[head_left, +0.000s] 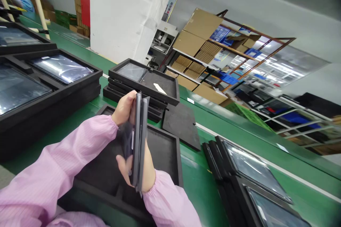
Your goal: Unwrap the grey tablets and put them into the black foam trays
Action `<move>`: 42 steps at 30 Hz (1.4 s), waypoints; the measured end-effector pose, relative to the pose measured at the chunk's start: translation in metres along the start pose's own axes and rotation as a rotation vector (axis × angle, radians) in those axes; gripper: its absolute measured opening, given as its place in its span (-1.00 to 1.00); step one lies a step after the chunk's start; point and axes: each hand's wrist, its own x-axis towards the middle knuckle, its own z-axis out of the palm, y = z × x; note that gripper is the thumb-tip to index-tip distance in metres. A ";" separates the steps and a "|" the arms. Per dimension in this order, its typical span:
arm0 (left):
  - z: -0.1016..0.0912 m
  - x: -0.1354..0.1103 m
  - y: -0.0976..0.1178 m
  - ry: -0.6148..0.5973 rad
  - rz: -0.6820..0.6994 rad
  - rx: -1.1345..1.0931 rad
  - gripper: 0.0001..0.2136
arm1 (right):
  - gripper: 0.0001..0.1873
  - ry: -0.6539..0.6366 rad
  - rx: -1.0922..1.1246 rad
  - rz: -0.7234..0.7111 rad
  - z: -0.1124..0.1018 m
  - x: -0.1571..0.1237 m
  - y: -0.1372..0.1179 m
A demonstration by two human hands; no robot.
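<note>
Near tray point(165, 152): black, shallow, lying on the green table point(197, 177); serving here as the landmark.
Screens point(143, 138): two thin dark slabs, standing on edge side by side, being held up above the near tray.
Left hand point(125, 108): above the near tray's far part, clasping the upper end of the screens; some fingers are hiding behind the slabs.
Right hand point(147, 170): above the near tray's middle, clamping the lower end of the screens, thumb lying on one side and palm on the other.
Sleeves point(80, 152): pink, gathering at both wrists, reaching over the near tray.
Back stack point(138, 85): black trays, standing just beyond the near tray; the top one is holding one screen and a pale strip point(160, 88).
Flat board point(182, 124): black, lying beyond the near tray, beside the back stack.
Left stack point(66, 95): trays bearing glossy screens, standing left of the near tray.
Right stack point(241, 184): trays bearing screens, standing right of the near tray.
Cardboard boxes point(202, 25): resting on shelving, well beyond the near tray.
</note>
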 end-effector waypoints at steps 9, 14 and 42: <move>-0.002 -0.002 0.001 -0.187 0.043 0.060 -0.31 | 0.11 0.021 0.050 -0.127 -0.012 0.007 -0.034; -0.001 -0.006 -0.001 -0.165 0.055 0.033 -0.32 | 0.27 -0.011 0.122 -0.098 -0.009 0.007 -0.035; 0.006 -0.010 -0.007 -0.102 0.062 -0.006 -0.46 | 0.22 0.032 0.326 0.050 -0.016 0.007 -0.032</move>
